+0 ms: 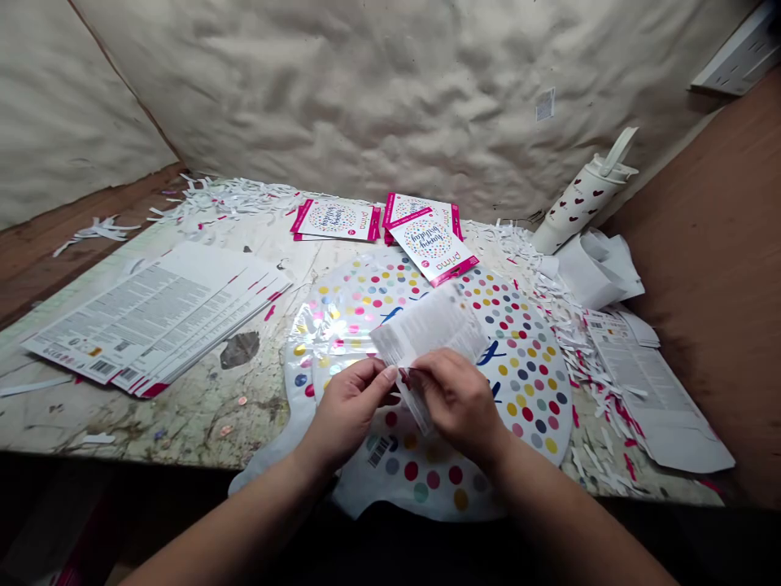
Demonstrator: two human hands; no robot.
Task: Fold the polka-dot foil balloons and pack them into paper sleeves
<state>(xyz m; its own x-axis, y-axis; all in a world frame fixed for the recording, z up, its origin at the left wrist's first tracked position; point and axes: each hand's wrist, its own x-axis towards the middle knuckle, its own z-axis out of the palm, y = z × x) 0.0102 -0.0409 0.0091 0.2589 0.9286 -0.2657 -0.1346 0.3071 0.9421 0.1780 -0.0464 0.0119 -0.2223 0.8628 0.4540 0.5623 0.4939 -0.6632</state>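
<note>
A printed paper sleeve point(433, 330), white with grey text, is held between both hands over the table. My left hand point(357, 399) pinches its lower left edge with thumb and fingers. My right hand point(460, 399) grips its lower edge, fingers bent and partly hidden. Beneath them lies a flat, clear-edged foil balloon point(530, 358) with many coloured dots and blue lettering, partly covered by the hands and the paper. A loose-looking strip of the paper hangs down between the hands.
Pink and white "prima" packets point(338, 220) lie at the back, one packet point(433, 244) overlapping the balloon. Fanned printed cards point(146, 317) are at left. Paper strips point(225, 195), a heart-patterned bottle point(579, 203), a paper roll point(598, 268) and more cards point(659, 395) edge the table point(201, 423).
</note>
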